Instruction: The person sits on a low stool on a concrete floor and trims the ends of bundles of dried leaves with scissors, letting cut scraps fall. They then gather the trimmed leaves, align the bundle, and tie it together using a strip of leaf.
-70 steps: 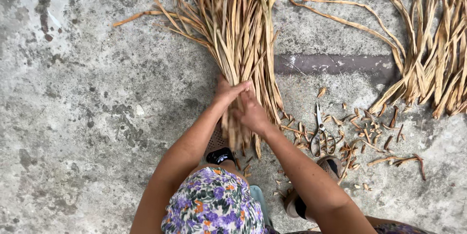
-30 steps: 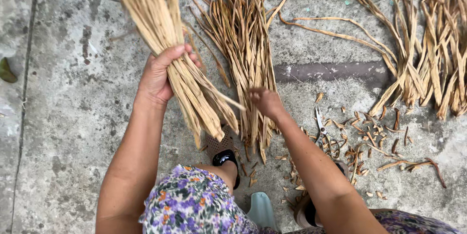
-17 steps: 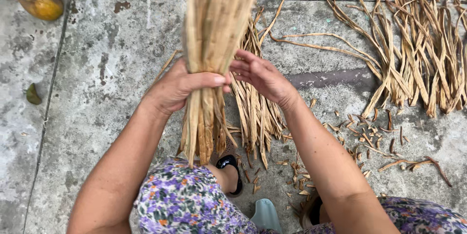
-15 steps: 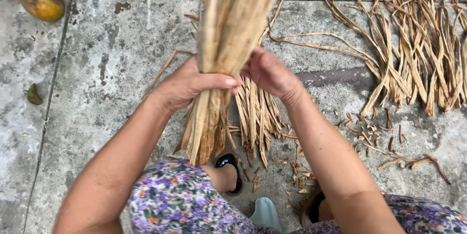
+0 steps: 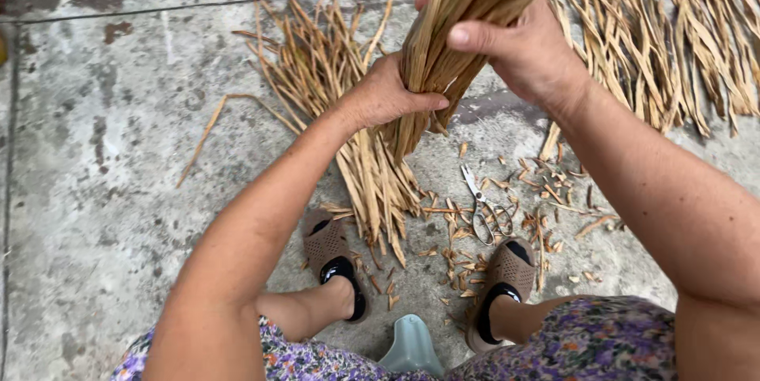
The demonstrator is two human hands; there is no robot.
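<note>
Both my hands hold one thick bundle of dry tan plant strips (image 5: 467, 9), raised in front of me with its cut ends pointing down. My left hand (image 5: 388, 96) wraps the bundle near its lower end. Higher up, my right hand (image 5: 522, 49) clasps it, thumb laid across the front. Below the bundle, a second sheaf of dry strips (image 5: 348, 128) lies fanned on the concrete floor (image 5: 111, 159). A small pair of scissors (image 5: 479, 207) lies on the floor among short cut scraps (image 5: 546, 223).
A large pile of the same dry strips (image 5: 673, 41) spreads across the upper right. My feet in brown slippers (image 5: 336, 258) rest on the floor, with a pale green stool edge (image 5: 412, 345) between them. A floor joint (image 5: 198, 5) runs along the top.
My left hand lifted a bundle off the floor and brought it up before me. My right hand left the sheaf on the floor and closed on the raised bundle. The view shifted right.
</note>
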